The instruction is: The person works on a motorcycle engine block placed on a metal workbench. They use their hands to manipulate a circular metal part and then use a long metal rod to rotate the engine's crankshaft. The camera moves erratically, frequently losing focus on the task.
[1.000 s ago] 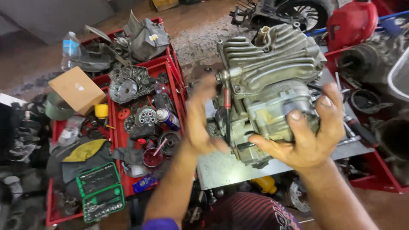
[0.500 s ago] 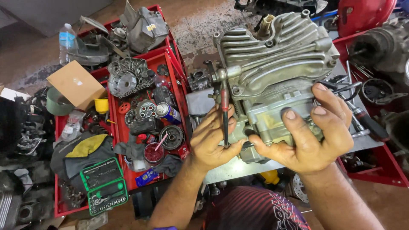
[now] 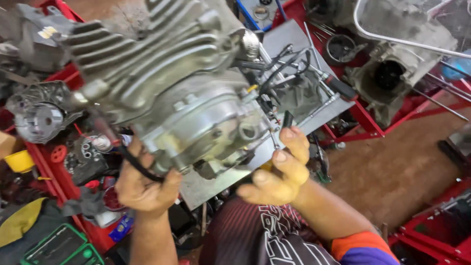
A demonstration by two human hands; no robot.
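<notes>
Engine above left hand

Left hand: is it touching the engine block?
Touching. The head view shows the left hand pressed up under the grey engine block, fingers against its lower edge.

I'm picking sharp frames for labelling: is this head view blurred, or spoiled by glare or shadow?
Head view: motion blur smears the finned engine block and the parts at the left edge; the left hand and right hand are soft but readable; light is even daylight, no strong glare, only mild shadow under the engine.
</notes>
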